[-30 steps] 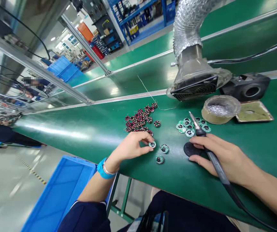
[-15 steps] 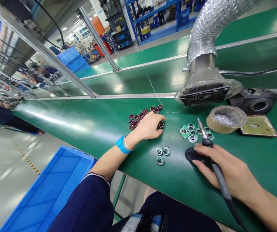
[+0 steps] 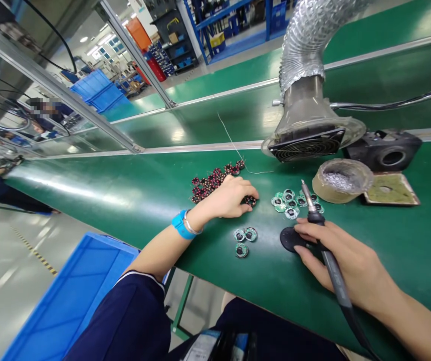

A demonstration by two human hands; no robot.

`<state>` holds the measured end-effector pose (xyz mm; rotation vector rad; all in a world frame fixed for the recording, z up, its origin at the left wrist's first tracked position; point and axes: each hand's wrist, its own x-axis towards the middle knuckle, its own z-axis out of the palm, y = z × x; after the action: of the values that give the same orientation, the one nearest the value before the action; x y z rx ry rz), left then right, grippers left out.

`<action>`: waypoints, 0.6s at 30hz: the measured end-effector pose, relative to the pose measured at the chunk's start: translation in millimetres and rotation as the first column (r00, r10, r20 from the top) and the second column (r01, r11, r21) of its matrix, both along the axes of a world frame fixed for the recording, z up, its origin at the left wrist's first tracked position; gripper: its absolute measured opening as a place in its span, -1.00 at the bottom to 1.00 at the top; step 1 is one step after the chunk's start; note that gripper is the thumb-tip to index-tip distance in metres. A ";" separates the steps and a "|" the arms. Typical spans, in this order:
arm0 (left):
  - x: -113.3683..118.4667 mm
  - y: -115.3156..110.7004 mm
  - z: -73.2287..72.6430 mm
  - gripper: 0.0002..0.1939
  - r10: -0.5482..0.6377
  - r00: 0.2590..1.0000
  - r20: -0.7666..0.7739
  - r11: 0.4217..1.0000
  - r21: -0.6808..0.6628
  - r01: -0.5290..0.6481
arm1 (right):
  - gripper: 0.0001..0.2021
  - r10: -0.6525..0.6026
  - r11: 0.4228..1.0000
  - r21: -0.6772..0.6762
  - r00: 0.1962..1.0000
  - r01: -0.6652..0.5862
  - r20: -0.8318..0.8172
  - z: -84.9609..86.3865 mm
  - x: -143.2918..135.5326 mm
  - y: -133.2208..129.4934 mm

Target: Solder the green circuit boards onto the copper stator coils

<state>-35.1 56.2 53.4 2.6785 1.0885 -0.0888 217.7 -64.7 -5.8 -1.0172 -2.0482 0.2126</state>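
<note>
My left hand (image 3: 234, 196), with a blue band at the wrist, has its thumb and fingers around a small dark red coil (image 3: 250, 201) at the right edge of a pile of red-and-black coils (image 3: 205, 186). In my right hand (image 3: 343, 255) is a soldering iron (image 3: 334, 273), its tip pointing up and away. The thumb and a finger of that hand also touch a black round disc (image 3: 289, 239) on the green table. Several green ring boards (image 3: 291, 213) lie beyond the iron. Three more ring boards (image 3: 241, 250) sit between my hands.
A fume hood (image 3: 305, 135) on a foil duct hangs at the back. Beside it are a black stand (image 3: 388, 150), a tub of metal shavings (image 3: 341, 183) and a sponge tray (image 3: 392, 189). Loose wire (image 3: 230, 140) lies behind the coils. A blue crate (image 3: 76, 296) is at lower left.
The view has shifted, so the scene sits further left. My left hand has moved slightly toward me and right, with a coil now between its fingers. My right hand keeps the iron and disc.
</note>
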 end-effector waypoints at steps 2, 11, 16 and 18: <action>10.5 -7.1 0.1 -0.76 -0.004 0.996 0.094 1.000 0.002 0.004 | -0.66 -0.010 0.999 -0.048 1.000 0.008 -0.025 -0.4 0.1 -0.8; 64.0 -54.6 -23.2 -0.73 -0.201 0.960 0.194 0.980 0.027 0.199 | -0.65 -0.023 0.996 -0.091 0.999 0.020 -0.031 3.8 -1.5 -3.4; 52.4 -54.0 -26.8 -0.63 -0.194 0.947 0.255 0.981 0.059 0.185 | -0.64 -0.007 0.995 -0.096 0.999 0.004 -0.032 4.0 -2.7 -2.5; 46.8 -49.5 -24.0 -0.63 -0.263 0.927 0.268 0.964 0.029 0.265 | -0.62 0.000 0.995 -0.101 1.000 -0.002 -0.023 2.6 -2.3 -2.0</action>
<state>11.7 6.7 29.4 2.7125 0.6416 0.2181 215.4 -66.7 -3.1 -1.0707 -2.0343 0.3304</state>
